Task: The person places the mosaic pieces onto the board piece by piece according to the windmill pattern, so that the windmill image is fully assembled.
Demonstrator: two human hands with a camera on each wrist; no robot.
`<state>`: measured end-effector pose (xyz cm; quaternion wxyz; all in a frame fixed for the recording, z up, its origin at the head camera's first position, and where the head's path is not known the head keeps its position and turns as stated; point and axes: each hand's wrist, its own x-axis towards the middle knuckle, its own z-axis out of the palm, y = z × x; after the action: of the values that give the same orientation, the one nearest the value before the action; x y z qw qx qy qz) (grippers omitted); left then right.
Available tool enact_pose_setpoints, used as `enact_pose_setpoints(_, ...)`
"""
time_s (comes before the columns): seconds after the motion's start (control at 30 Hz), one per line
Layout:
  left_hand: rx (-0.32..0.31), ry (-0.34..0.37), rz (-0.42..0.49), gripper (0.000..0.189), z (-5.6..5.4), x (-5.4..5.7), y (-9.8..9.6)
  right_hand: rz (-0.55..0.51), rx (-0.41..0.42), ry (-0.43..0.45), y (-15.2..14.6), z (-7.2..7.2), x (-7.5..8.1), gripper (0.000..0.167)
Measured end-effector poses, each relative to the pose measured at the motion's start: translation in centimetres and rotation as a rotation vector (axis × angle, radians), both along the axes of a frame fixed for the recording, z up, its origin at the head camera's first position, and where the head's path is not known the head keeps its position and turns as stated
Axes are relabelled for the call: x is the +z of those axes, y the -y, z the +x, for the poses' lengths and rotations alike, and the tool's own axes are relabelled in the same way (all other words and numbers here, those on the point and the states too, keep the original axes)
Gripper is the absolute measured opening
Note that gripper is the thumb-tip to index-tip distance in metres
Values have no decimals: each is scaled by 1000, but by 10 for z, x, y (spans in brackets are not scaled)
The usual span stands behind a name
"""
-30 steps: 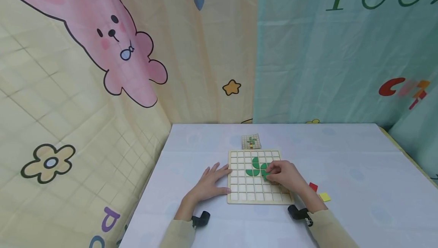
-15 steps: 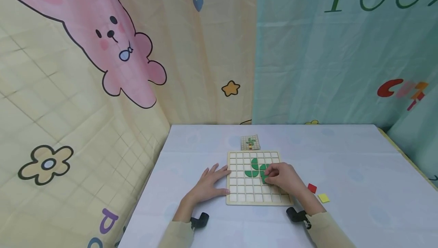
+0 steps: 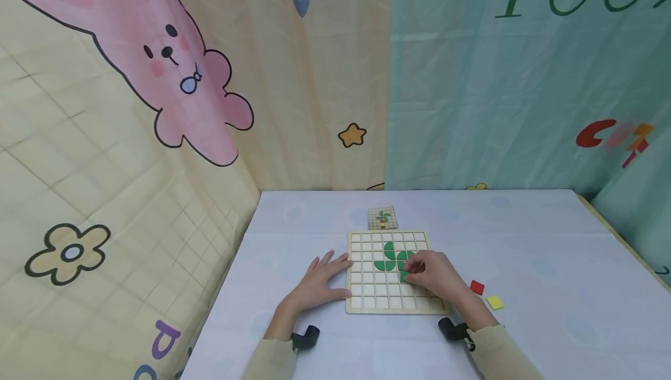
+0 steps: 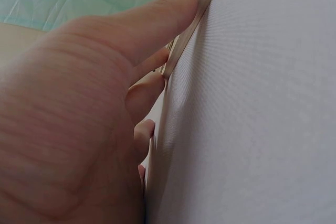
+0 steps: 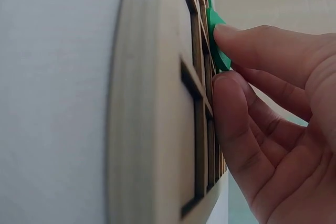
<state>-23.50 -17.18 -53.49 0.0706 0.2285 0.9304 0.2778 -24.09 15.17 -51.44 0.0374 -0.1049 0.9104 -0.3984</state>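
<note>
A pale wooden grid board (image 3: 367,290) lies on the table, with green round-edged pieces (image 3: 385,265) set in its middle cells. My left hand (image 3: 316,285) has its fingers spread along the board's left edge; in the left wrist view the thumb (image 4: 163,22) touches the wooden rim. Over the right half of the board, my right hand (image 3: 439,275) pinches a green piece (image 3: 403,276) just below the others. Seen from the right wrist, the thumb (image 5: 262,48) lies on this green piece (image 5: 216,35), which is tilted against the grid. The right hand hides several cells.
A small card (image 3: 382,218) with a gridded picture of a green, red and yellow figure lies behind the board. Right of the board, a red piece (image 3: 477,287) and a yellow piece (image 3: 495,302) rest on the white tablecloth (image 3: 550,252). Printed curtains surround the table.
The green piece under my right fingers has shifted slightly and lines up more closely with its cell. My left hand stays at the board's edge.
</note>
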Motion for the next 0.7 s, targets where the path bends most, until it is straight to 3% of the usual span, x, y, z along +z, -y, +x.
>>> enact_pose_setpoints(0.7,-12,6,16,75,0,1,1,36,4,-7,-1,-1,-1,19)
